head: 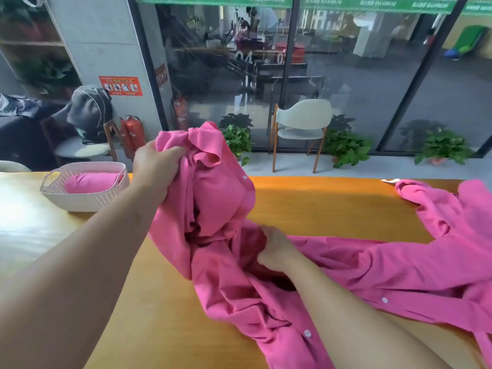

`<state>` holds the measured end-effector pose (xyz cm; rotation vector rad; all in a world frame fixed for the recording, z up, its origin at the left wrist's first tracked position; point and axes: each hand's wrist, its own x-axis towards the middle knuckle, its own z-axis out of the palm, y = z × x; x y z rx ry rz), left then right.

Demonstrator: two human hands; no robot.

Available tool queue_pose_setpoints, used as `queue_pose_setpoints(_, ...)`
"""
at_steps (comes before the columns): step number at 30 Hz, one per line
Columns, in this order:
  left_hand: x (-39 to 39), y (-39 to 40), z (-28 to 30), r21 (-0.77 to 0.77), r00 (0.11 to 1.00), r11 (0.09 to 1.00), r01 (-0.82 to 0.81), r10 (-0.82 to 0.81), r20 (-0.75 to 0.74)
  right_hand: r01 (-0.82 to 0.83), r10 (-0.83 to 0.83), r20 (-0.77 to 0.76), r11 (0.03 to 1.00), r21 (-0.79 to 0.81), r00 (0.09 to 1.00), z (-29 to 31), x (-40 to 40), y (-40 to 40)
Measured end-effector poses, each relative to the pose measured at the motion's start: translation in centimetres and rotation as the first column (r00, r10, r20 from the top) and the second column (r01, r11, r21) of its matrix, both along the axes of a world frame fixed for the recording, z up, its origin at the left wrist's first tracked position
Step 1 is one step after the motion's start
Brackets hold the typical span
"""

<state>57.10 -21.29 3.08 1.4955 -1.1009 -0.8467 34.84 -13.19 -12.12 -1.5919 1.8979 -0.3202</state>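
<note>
Pink shirt (221, 198), left hand (155, 169) gripping, right hand (277, 253) seemingly pinching

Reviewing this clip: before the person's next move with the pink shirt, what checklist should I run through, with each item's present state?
1. Left hand grips the bunched top of the pink shirt, lifted off the table: ok.
2. Right hand grips the shirt lower down, near the tabletop: ok.
3. Shirt lies flat and untwisted: not ok, it is bunched and creased.
4. Basket has room beside the rolled pink cloth: ok.
5. Pink fabric at the right edge belongs to the same shirt: cannot tell.
</note>
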Motion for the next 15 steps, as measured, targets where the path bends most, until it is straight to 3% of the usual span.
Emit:
queue_pose_setpoints(1, 0.0, -0.4, 0.6, -0.035, 0.997, 0.999, 0.004, -0.002, 0.076, -0.065, 0.068, -0.159, 0.998, 0.026, 0.985, -0.9, -1.3, 0.1)
queue_pose_setpoints(3, 0.1, -1.2, 1.4, -0.063, 0.981, 0.998, 0.011, 0.002, 0.194, -0.073, 0.102, -0.312, 0.992, 0.105, 0.944, -1.6, -3.8, 0.6)
queue_pose_setpoints(6, 0.4, -2.1, 1.6, -0.092, 0.907, 0.996, 0.02, 0.021, 0.421, 0.06, -0.031, -0.451, 0.997, 0.051, 0.892, -2.1, -6.2, 0.9)
queue_pose_setpoints(9, 0.8, -2.2, 1.0, -0.119, 0.721, 0.993, 0.017, 0.07, 0.689, 0.344, -0.332, -0.332, 0.939, -0.022, 0.883, -1.7, -7.9, 0.4)
queue_pose_setpoints(12, 1.0, -2.1, 0.4, -0.091, 0.482, 0.996, 0.007, 0.076, 0.873, 0.599, -0.601, -0.159, 0.798, -0.063, 0.783, -1.0, -10.8, -0.5)
queue_pose_setpoints(15, 1.2, -2.3, -0.7, -0.069, 0.293, 0.997, 0.041, 0.054, 0.955, 0.751, -0.756, -0.042, 0.654, -0.097, 0.653, 0.3, -13.4, -1.3)
